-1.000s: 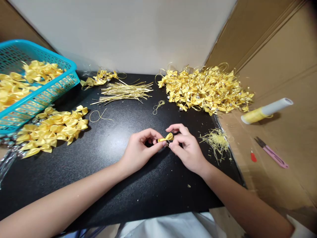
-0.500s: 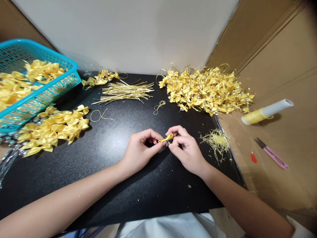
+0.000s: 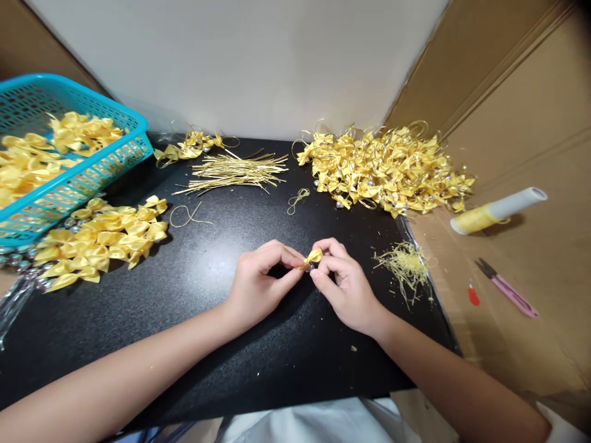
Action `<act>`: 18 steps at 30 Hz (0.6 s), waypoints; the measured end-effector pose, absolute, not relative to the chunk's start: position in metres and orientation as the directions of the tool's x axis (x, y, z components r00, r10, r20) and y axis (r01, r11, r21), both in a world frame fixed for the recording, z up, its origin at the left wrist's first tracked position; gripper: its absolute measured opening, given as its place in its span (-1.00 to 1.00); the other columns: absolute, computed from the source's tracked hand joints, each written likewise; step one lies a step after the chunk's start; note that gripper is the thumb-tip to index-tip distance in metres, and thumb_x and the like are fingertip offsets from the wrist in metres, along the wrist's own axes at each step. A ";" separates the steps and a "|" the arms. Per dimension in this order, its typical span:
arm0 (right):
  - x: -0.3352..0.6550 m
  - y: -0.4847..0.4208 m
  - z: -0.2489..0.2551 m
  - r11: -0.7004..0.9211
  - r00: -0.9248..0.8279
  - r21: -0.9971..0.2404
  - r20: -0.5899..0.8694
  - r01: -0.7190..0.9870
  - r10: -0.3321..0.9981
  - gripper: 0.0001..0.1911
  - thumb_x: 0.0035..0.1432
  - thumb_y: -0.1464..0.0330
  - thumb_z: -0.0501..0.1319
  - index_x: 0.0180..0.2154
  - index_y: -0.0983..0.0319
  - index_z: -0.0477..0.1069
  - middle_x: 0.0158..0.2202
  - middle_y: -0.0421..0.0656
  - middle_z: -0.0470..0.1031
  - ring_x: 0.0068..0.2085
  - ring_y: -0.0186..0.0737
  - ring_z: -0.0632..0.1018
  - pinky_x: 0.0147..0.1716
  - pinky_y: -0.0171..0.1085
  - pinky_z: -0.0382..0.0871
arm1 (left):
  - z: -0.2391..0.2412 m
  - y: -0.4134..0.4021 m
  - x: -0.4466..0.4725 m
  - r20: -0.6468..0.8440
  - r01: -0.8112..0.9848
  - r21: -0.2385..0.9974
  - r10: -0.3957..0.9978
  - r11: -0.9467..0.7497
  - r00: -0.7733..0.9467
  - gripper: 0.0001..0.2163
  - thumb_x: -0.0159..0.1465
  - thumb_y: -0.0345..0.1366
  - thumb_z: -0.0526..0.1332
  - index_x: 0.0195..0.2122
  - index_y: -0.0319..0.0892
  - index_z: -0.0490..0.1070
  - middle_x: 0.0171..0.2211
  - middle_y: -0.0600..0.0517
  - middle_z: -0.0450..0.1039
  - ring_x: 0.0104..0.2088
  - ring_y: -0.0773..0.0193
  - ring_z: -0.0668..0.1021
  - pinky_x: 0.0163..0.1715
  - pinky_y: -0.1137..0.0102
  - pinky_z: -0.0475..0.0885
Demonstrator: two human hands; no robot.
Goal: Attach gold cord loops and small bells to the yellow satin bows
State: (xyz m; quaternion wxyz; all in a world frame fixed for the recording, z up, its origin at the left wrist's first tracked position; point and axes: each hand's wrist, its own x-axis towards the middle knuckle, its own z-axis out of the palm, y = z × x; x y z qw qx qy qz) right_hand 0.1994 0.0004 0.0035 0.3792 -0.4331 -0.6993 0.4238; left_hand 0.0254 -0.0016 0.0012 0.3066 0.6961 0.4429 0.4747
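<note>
A small yellow ribbon bow (image 3: 315,255) is held between my two hands above the middle of the black table (image 3: 194,332). My left hand (image 3: 263,277) pinches its left end between thumb and fingers. From the other side, my right hand (image 3: 344,277) has its bent fingers and thumb closed on the bow's right side. A small dark, shiny piece shows under the bow, partly hidden by the fingertips. To the left lies a group of yellow bows (image 3: 106,237) with silvery bells beside them.
At left stands a turquoise basket (image 3: 92,161) of bows. Gold ties (image 3: 235,171) and a heap of finished-looking bows (image 3: 383,166) lie at the back. Thread scraps (image 3: 406,267), pink thread snips (image 3: 512,295), a red needle threader (image 3: 473,295) and a thread-wound tube (image 3: 498,209) are right.
The bow between my hands has turned, from a flat folded loop seen edge-on to its puffed face showing. My right fingers have shifted slightly; both hands stay in nearly the same place.
</note>
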 end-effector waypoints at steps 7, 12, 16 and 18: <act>0.204 0.003 0.004 0.199 -0.391 -0.954 0.099 0.224 0.915 -0.70 0.15 0.40 0.14 -0.60 0.23 0.18 -0.18 -0.12 0.30 -0.15 -0.21 0.38 -0.07 -0.15 0.24 | 0.003 -0.001 0.024 0.468 0.387 0.775 0.865 -0.499 0.180 -0.89 0.17 -0.48 0.28 -0.46 -0.17 0.44 -0.44 0.05 0.59 -0.38 0.31 0.60 -0.32 0.39 0.49; 0.204 0.004 0.006 0.182 -0.399 -0.958 0.081 0.222 0.913 -0.70 0.15 0.41 0.13 -0.61 0.23 0.17 -0.18 -0.13 0.30 -0.14 -0.20 0.37 -0.05 -0.13 0.21 | 0.003 0.000 0.024 0.482 0.394 0.760 0.855 -0.516 0.190 -0.89 0.17 -0.48 0.29 -0.46 -0.17 0.44 -0.43 0.04 0.60 -0.38 0.30 0.60 -0.31 0.38 0.49; 0.205 0.004 0.006 0.173 -0.408 -0.961 0.072 0.215 0.910 -0.70 0.16 0.40 0.13 -0.60 0.23 0.18 -0.19 -0.12 0.29 -0.09 -0.17 0.37 -0.03 -0.10 0.19 | 0.000 0.001 0.023 0.519 0.378 0.741 0.830 -0.555 0.203 -0.89 0.17 -0.50 0.30 -0.45 -0.19 0.45 -0.42 0.03 0.61 -0.38 0.31 0.61 -0.31 0.40 0.49; 0.205 0.005 0.005 0.171 -0.414 -0.962 0.070 0.212 0.908 -0.71 0.17 0.40 0.13 -0.59 0.23 0.18 -0.20 -0.12 0.29 -0.08 -0.16 0.37 -0.04 -0.11 0.19 | 0.000 0.001 0.023 0.548 0.364 0.725 0.810 -0.585 0.210 -0.89 0.17 -0.52 0.30 -0.45 -0.20 0.46 -0.42 0.03 0.61 -0.39 0.32 0.61 -0.33 0.42 0.50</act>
